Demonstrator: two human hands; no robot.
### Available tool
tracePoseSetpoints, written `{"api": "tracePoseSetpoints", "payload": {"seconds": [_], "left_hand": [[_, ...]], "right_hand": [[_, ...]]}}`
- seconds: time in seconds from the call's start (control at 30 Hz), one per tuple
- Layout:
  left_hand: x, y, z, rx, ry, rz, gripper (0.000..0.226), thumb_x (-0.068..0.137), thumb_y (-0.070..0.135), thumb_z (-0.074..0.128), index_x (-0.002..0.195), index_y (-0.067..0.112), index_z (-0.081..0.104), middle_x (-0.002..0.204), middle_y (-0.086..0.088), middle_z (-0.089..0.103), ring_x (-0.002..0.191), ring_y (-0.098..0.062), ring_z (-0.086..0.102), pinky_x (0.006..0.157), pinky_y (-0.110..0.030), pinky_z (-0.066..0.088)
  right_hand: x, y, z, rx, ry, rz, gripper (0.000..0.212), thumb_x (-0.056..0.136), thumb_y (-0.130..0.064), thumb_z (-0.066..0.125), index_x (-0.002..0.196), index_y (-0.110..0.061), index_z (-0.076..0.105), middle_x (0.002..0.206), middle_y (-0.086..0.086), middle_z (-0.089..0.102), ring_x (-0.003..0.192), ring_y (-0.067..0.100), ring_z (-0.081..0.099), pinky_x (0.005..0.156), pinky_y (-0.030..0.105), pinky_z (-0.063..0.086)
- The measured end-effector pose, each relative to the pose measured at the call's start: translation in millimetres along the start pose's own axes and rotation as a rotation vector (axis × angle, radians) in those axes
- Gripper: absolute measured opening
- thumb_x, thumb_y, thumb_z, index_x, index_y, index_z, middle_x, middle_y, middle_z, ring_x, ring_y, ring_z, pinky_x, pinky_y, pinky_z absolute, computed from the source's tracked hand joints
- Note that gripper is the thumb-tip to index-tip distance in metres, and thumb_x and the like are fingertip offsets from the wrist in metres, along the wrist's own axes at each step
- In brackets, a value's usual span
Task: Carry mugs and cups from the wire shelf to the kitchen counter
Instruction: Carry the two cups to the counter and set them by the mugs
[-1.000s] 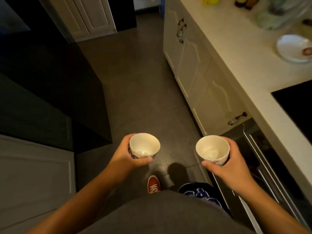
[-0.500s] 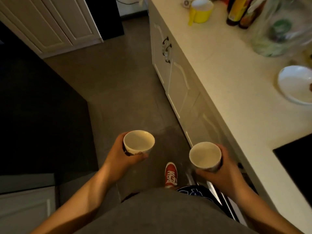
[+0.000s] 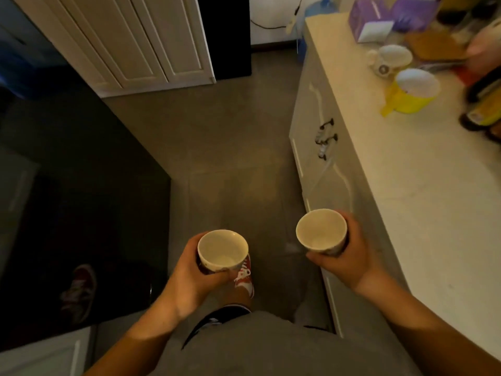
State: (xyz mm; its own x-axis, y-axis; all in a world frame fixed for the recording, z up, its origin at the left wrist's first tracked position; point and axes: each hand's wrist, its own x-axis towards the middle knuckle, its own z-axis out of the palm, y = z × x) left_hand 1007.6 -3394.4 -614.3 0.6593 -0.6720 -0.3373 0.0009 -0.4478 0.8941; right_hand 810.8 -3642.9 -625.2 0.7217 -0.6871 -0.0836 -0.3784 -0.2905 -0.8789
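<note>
My left hand grips a white cup with a red pattern on its side, held upright above the floor. In my right hand is a second white cup, also upright and empty, close to the cabinet front. The pale kitchen counter runs along the right. On it, farther ahead, stand a yellow mug and a white mug. The wire shelf is out of view.
Purple packets, dark bottles and clutter crowd the counter's far end. White cabinet doors with dark handles sit below it. A dark glossy unit lines the left. White cupboards and a water jug lie ahead across the grey floor.
I have walked forward along the counter; the yellow mug and bottles are nearer, and the white bowl and black hob have dropped out of view. Both hands still hold their cups.
</note>
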Motion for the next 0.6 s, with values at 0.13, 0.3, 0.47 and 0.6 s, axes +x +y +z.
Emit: {"api": "tracePoseSetpoints", "payload": {"seconds": [0.13,0.3,0.47,0.6], "left_hand": [[79.6,14.9,-28.6,-0.001,-0.007,-0.005,0.081,0.056,0.036,0.09,0.121,0.046,0.044,0.113,0.025,0.06,0.107,0.012,0.055,0.072,-0.003,0.049],[178.4,52.6,-51.2,0.033,-0.146,0.015,0.079,0.057,0.033,0.091,0.118,0.051,0.044,0.111,0.034,0.057,0.109,0.012,0.054,0.072,-0.007,0.051],[270.1,93.9,-39.6,0.051,-0.256,0.034,0.083,0.055,0.03,0.091,0.124,0.039,0.046,0.119,0.017,0.059,0.107,0.008,0.057,0.075,-0.011,0.051],[333.1,118.9,-9.6,0.055,-0.332,0.049,0.08,0.052,0.029,0.09,0.118,0.042,0.047,0.12,0.012,0.06,0.108,-0.001,0.059,0.079,-0.017,0.051]], "right_hand": [[65.6,-20.0,9.1,0.042,-0.007,0.054,0.085,0.055,-0.028,0.092,0.119,-0.057,0.043,0.116,-0.034,0.056,0.109,-0.01,0.055,0.079,0.005,0.046],[114.8,-30.2,5.0,0.087,0.068,0.173,0.09,0.053,-0.026,0.094,0.115,-0.064,0.041,0.113,-0.036,0.054,0.107,-0.012,0.052,0.083,0.017,0.045],[142.1,-37.3,-13.2,0.062,0.199,0.292,0.084,0.047,-0.05,0.086,0.12,-0.05,0.044,0.109,-0.034,0.057,0.104,-0.011,0.055,0.072,0.005,0.048],[172.4,-32.4,-24.8,0.039,0.319,0.336,0.086,0.054,-0.017,0.093,0.125,-0.027,0.044,0.115,-0.008,0.056,0.107,0.015,0.055,0.092,0.038,0.048]]}}
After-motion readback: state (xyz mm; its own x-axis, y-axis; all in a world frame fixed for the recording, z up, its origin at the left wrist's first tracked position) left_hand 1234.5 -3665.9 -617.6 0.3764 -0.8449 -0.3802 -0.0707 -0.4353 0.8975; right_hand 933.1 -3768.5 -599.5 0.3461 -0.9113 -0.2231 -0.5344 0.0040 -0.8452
